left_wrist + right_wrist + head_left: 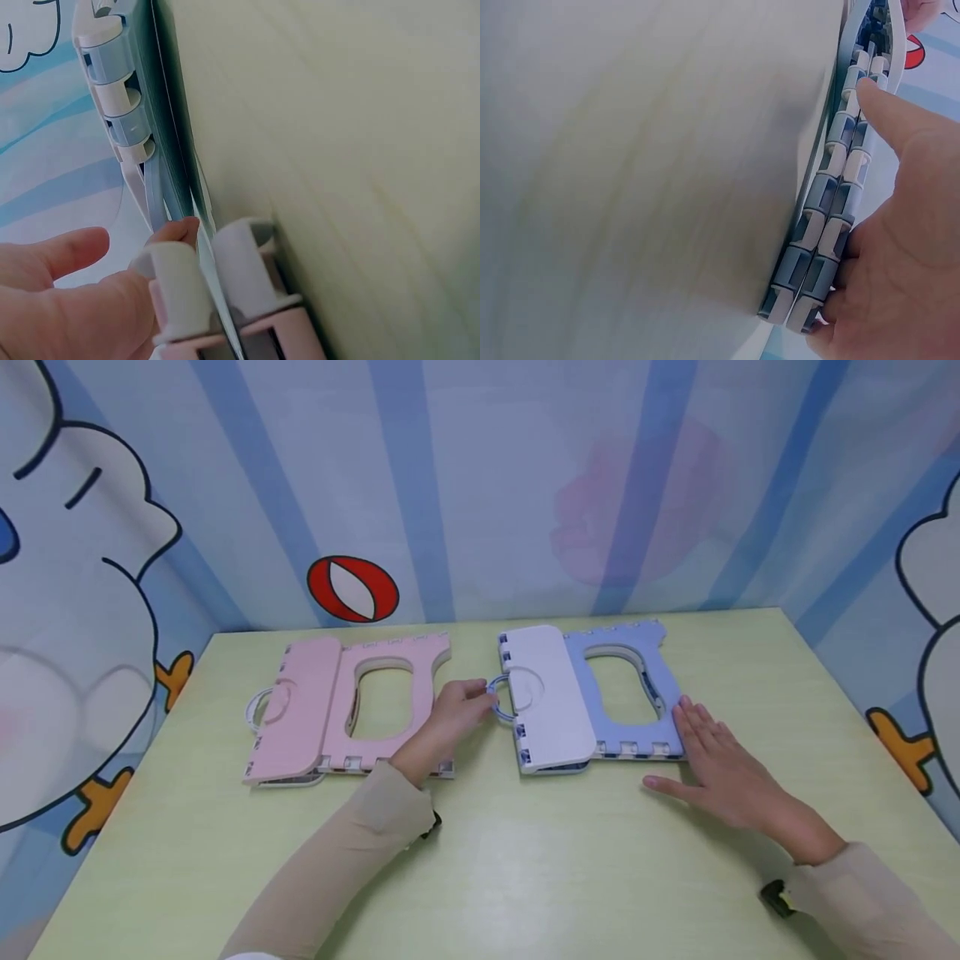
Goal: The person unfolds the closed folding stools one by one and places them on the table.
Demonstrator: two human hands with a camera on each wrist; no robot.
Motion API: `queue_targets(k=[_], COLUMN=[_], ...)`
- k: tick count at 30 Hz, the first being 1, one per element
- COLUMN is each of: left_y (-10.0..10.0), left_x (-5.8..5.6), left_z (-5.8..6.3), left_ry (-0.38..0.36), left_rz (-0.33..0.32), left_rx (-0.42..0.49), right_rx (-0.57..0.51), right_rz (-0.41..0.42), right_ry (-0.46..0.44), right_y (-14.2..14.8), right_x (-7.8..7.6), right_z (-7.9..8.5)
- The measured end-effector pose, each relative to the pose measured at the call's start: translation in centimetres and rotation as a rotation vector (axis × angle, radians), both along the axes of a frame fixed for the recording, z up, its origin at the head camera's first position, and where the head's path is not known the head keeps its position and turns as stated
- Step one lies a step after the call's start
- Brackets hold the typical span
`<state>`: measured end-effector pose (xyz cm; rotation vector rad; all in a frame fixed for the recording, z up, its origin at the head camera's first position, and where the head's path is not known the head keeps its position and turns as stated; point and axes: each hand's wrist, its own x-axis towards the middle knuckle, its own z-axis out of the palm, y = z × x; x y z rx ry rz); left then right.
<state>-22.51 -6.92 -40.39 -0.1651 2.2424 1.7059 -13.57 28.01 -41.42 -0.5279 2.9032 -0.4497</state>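
A blue-and-white folding step stool (555, 693), folded flat, lies on the table with a ring-shaped carry handle (499, 698) sticking out at its left edge. The fingers of my left hand (459, 714) hold that handle. My right hand (723, 768) lies along the stool's right edge, fingers straight and thumb spread toward the front. In the right wrist view this hand (922, 202) touches the row of blue and white hinges (829, 195). Just left of my left hand is a pink folding step stool (300, 702), also flat, partly covered by the left forearm.
The pale yellow-green table (555, 877) extends in front of both stools. Behind it rises a blue striped backdrop (495, 485) printed with cartoon figures and a red-and-white ball (322, 589). The pink stool's own handle (253, 710) projects to the left.
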Motion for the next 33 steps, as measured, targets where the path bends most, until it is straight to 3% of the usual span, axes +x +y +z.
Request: queue_targets(k=[14,20,27,33], left_y=[-0.1,-0.2,-0.4,-0.8], left_x=[0.2,0.2,0.3,0.0], left_z=[0.1,0.5,1.4,1.5], left_ry=[0.036,0.073,0.060,0.082], left_rz=[0.020,0.006,0.043,0.046], left_rx=[0.056,0.071,0.103,0.128], right_rx=[0.000,0.007,-0.012,-0.033], right_rz=[0.000,0.006,0.008,0.013], right_ry=[-0.010,-0.009,-0.015,-0.016], right_y=[0.1,0.1,0.1,0.2], right_x=[0.0,-0.2,-0.3,-0.4], right_z=[0.0,0.2,0.3,0.1])
